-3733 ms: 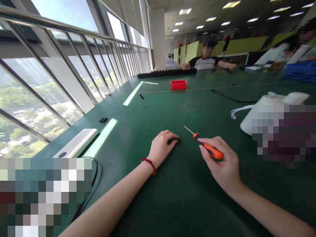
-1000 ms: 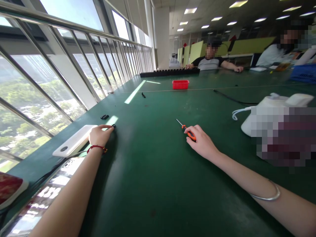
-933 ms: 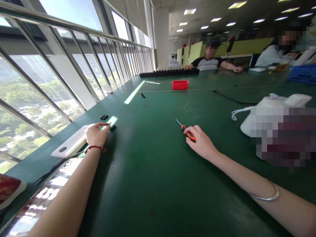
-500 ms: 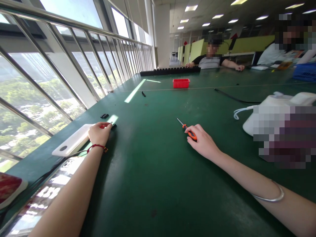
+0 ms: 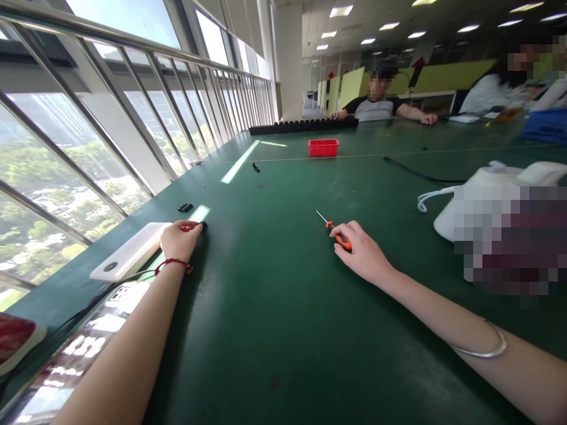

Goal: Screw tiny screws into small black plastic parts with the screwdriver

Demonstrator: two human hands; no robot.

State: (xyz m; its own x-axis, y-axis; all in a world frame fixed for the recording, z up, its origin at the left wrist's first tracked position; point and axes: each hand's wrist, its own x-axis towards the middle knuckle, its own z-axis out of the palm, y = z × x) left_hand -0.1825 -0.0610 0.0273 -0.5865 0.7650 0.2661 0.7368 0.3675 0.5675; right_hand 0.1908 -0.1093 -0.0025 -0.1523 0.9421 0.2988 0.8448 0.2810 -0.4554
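Observation:
My left hand (image 5: 179, 241), with a red bracelet at the wrist, is on the left side of the green table. Its fingers pinch a small black part (image 5: 204, 225), mostly hidden by the fingertips. Something red shows at those fingers, too small to make out. Another small black part (image 5: 185, 208) lies just beyond that hand. On the right, my right hand (image 5: 363, 251) has its fingers wrapped round the orange and black handle of a screwdriver (image 5: 342, 241). The metal shaft points away to the upper left, apart from any other thing.
A white power bank-like slab (image 5: 128, 251) and a shiny phone (image 5: 100, 336) lie left, with cables. Farther off are a red bin (image 5: 323, 148), a black slotted strip (image 5: 305, 126) and a tiny black piece (image 5: 256, 167). A white bag-like object (image 5: 478, 200) stands right. People sit beyond.
The fingers of my left hand have come down and closed on the small black part. My right hand and the screwdriver stay in place; the view has shifted very slightly.

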